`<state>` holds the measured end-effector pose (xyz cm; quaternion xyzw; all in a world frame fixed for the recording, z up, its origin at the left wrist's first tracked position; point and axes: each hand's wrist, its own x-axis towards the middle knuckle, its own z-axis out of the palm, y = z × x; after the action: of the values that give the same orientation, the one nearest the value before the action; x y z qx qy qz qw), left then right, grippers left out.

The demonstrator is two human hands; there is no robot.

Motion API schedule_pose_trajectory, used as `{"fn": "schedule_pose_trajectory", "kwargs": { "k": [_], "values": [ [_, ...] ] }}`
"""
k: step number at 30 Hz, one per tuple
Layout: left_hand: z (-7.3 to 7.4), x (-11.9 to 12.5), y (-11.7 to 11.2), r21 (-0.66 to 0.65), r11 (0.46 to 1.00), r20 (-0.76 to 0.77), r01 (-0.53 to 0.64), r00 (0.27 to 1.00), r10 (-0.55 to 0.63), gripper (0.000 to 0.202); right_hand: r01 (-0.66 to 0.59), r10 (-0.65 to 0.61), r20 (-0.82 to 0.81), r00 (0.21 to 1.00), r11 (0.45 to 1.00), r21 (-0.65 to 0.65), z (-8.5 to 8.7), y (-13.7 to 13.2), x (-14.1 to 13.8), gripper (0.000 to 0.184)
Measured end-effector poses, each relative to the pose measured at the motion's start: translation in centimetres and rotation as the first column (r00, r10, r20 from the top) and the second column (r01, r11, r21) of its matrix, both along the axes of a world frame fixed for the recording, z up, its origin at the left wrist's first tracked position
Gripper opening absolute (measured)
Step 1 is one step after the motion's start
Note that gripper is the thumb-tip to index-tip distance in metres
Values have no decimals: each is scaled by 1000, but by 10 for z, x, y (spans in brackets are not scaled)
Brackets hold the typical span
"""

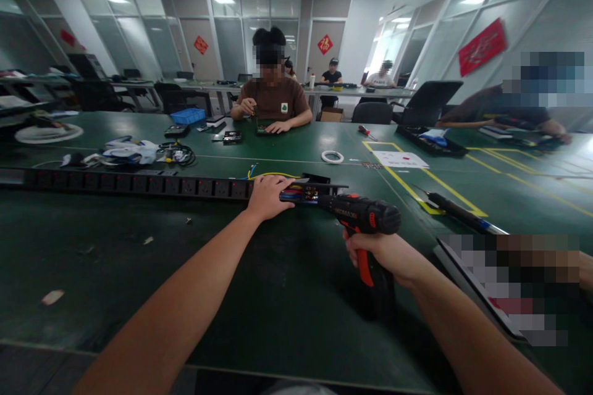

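Observation:
A long black power strip (139, 184) lies across the green table (139, 259), its right end open with coloured wires showing. My left hand (267, 196) rests on that end, fingers curled over the casing beside the wires. My right hand (386, 254) grips the handle of a black and red cordless screwdriver (365, 216). Its nose points left into the open end of the strip.
A soldering iron or pen tool (456, 210) lies right of the driver by yellow floor-tape lines. A white tape roll (332, 157), cable bundles (130, 153) and a blue bin (188, 115) sit farther back. A person in a brown shirt (273, 102) works opposite; another person's arm (509, 114) is at the right.

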<state>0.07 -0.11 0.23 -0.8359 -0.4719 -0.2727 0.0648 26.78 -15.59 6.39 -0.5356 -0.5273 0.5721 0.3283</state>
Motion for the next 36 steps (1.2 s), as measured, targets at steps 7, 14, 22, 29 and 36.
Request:
{"fn": "schedule_pose_trajectory", "kwargs": {
  "k": [7, 14, 22, 29, 36],
  "values": [
    [-1, 0, 1, -4, 1000, -14, -6, 1000, 6, 69, 0, 0, -3, 1000, 1000, 1, 4, -2, -2, 9],
    [0, 0, 1, 6, 1000, -17, -4, 1000, 4, 69, 12, -12, -5, 1000, 1000, -9, 1, -1, -1, 11],
    [-1, 0, 1, 16, 1000, -15, -5, 1000, 6, 68, 10, -10, -3, 1000, 1000, 8, 0, 0, -1, 10],
    [-4, -1, 4, 28, 1000, -12, -2, 1000, 2, 69, 7, -7, 0, 1000, 1000, -9, 1, 1, -1, 10],
    [-3, -1, 2, 31, 1000, -12, -2, 1000, 2, 68, -13, 13, -11, 1000, 1000, 4, 1, 0, 0, 8]
  ]
}}
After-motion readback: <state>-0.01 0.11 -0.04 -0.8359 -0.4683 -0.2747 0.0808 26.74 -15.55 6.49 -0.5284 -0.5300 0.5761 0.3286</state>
